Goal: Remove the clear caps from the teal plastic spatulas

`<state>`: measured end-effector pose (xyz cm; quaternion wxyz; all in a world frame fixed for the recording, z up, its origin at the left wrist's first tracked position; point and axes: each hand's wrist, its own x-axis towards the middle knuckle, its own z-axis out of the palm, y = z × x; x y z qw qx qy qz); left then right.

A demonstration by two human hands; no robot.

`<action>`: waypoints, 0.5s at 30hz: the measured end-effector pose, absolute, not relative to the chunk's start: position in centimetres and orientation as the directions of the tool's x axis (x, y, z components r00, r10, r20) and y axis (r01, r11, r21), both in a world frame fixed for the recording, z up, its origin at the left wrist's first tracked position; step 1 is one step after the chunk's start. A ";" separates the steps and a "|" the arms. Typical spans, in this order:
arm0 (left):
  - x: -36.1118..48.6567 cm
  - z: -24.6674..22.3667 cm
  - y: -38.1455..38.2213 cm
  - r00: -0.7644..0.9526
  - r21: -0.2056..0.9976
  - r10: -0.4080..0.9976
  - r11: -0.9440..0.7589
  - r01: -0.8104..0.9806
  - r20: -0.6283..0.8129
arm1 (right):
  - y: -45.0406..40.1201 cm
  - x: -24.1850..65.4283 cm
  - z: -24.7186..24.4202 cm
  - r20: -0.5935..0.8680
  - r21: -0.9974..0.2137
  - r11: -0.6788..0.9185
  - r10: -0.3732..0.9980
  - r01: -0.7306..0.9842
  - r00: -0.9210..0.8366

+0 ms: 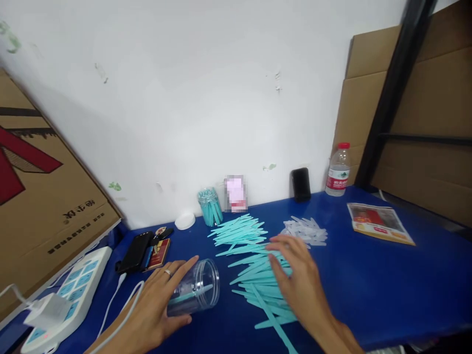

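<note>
My left hand point(162, 300) is wrapped round a clear plastic jar point(193, 290), tipped on its side with its mouth to the right. A teal stick lies inside the jar. Over the right part of a loose pile of flat, tapered teal sticks point(254, 280) is my right hand point(298, 270), thumb and fingers apart, nothing seen between them. I cannot tell whether its fingertips touch the sticks. A second teal heap point(239, 231) lies behind. White translucent pieces point(304, 230) are heaped beyond my right hand.
Near the wall stand a jar full of teal sticks point(211, 206), a white lid point(185, 221), a black case point(301, 184) and a water bottle point(337, 172). A packet point(379, 223) lies at right. A power strip point(73, 295) and black wallet point(135, 251) are left; a cable crosses my left forearm.
</note>
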<state>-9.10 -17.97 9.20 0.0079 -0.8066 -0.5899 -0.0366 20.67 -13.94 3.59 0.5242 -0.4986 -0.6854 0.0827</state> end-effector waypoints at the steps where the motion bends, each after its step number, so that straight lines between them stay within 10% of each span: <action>1: -8.9 9.2 -17.9 0.305 0.030 0.949 -0.308 0.951 0.075 | -14.2 19.4 4.2 0.601 -0.630 0.524 0.796 0.574 -0.066; 8: -5.3 9.2 -16.0 0.387 -0.014 0.916 -0.388 0.922 0.103 | -12.0 12.9 4.0 0.303 -0.623 0.515 0.853 0.589 -0.426; 15: -3.7 7.6 -15.0 0.414 -0.039 0.904 -0.412 0.910 0.104 | -10.7 17.6 3.3 0.386 -0.667 0.587 0.799 0.458 -0.461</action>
